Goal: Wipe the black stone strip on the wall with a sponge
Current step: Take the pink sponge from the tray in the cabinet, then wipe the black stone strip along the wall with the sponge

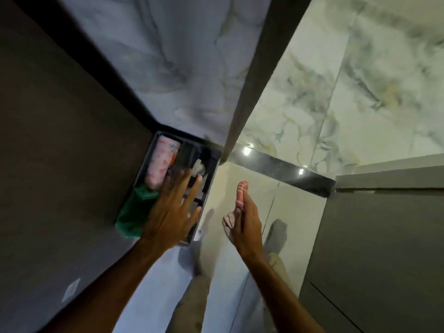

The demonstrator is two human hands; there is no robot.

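Your right hand (245, 219) was closed around a pink sponge (241, 192), with the fingers wrapped over it and one end sticking out above them. You held it up against the pale marble wall (240, 174), just below the black stone strip (286, 170). The sponge was near the strip but not yet touching it, so I judge the wiping had not clearly started; the picture does not show any wiped part. The strip ran from the corner towards a grey cabinet (374, 236), and its whole length was left to do. Your left hand (171, 210) was spread wide and held nothing, hovering over a dark tray (146, 162) with a pink roll (161, 162) and a green bag (134, 212).
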